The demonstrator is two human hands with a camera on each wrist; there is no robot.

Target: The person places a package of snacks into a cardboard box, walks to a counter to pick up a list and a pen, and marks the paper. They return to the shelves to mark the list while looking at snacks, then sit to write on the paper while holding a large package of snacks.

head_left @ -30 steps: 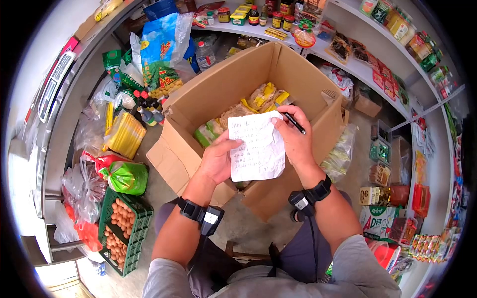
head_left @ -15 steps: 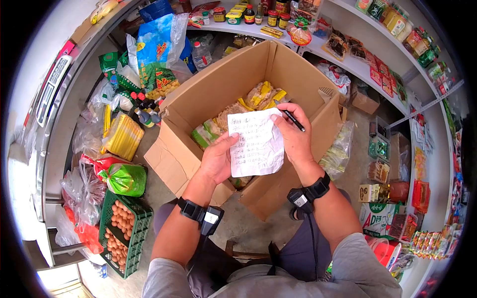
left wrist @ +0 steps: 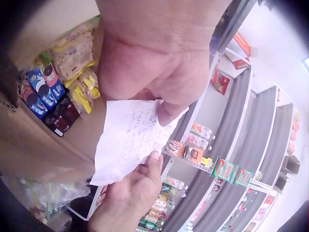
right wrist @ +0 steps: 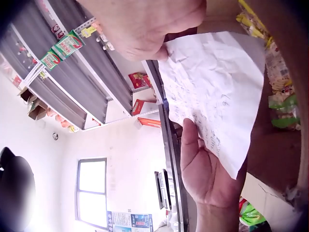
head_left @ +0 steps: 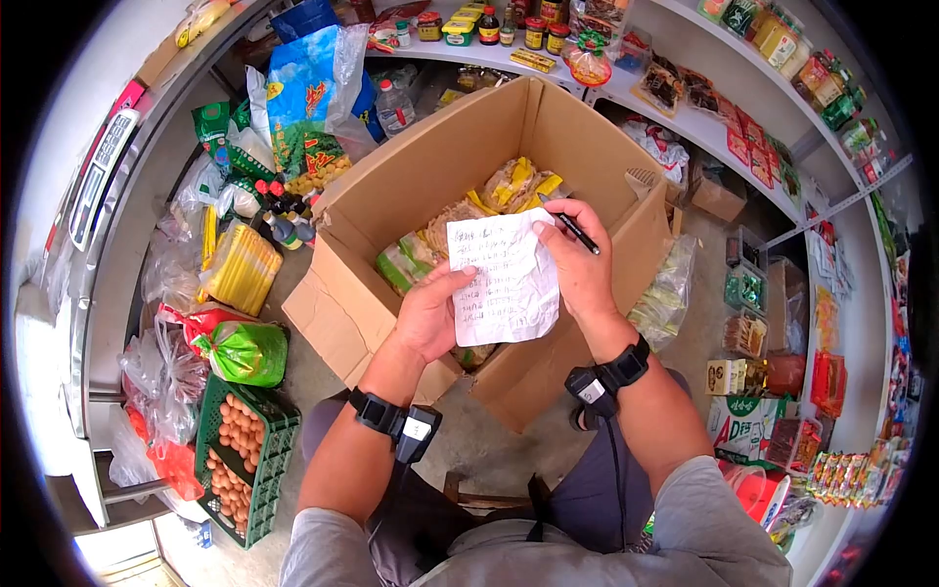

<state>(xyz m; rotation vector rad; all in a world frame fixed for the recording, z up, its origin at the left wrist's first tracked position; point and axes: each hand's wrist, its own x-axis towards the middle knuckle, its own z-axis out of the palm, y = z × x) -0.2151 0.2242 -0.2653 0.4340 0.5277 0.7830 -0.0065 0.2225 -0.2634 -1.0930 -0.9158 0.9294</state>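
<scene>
White h/w note (head_left: pixel 504 284) in L hand (head_left: pixel 427 311) & R hand (head_left: pixel 583 262); "AD钙" ctn (head_left: pixel 747 428)

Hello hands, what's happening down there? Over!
Left hand pinching note at left edge. Right hand pinching top corner, black pen too. Open box underneath; thumbs overlap paper.
</scene>
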